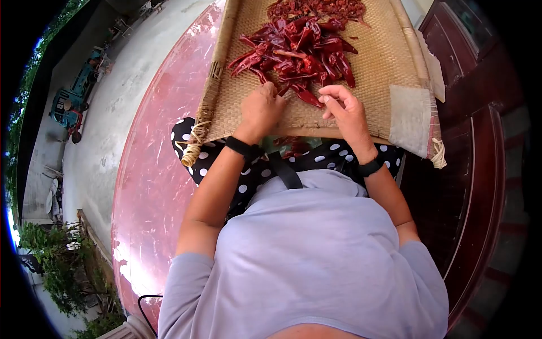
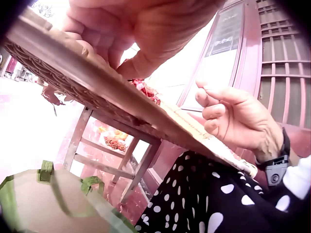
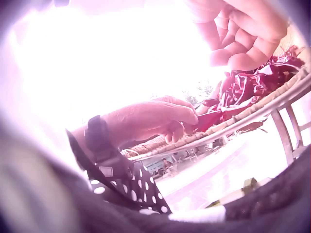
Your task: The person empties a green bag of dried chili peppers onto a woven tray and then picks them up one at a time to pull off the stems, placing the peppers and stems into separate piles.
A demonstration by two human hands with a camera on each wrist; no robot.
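Note:
Dried red peppers (image 1: 307,53) lie heaped on a woven tray (image 1: 378,62). My left hand (image 1: 262,110) is at the near side of the heap. In the right wrist view, the fingertips of this left hand (image 3: 155,116) pinch a red pepper (image 3: 209,120) at the tray's edge. My right hand (image 1: 345,113) hovers over the tray beside the tip of another pepper, its fingers loosely bent; no object shows in it. The left wrist view has the right hand (image 2: 238,116) raised above the tray rim (image 2: 160,114), thumb near the forefinger.
Smaller red pieces (image 1: 322,8) lie at the tray's far end. Under the tray stands a wooden stool (image 2: 99,160), with a green-trimmed bag (image 2: 63,199) near it. Polka-dot cloth (image 1: 254,181) covers the lap. Dark red doors (image 1: 480,169) stand to the right.

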